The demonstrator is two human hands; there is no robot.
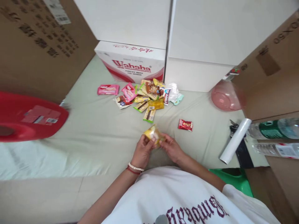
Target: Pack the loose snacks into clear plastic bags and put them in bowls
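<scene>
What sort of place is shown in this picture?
Perhaps an improvised indoor work corner: a pale cloth covers the work surface, a snack pile lies on it, and a Wahaha carton stands behind.

Yellow, partly clear packet (153, 134) is held tilted between left hand (142, 150) and right hand (172, 148); print blurred, seal state can't be told.

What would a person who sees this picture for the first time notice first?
Probably the large red container at the left edge, and the colourful pile of snack packets in front of the Wahaha box. The eye may then drop to the shiny yellow packet between the left hand and the right hand. A small red packet also stands out, lying apart, right of the pile.
</scene>
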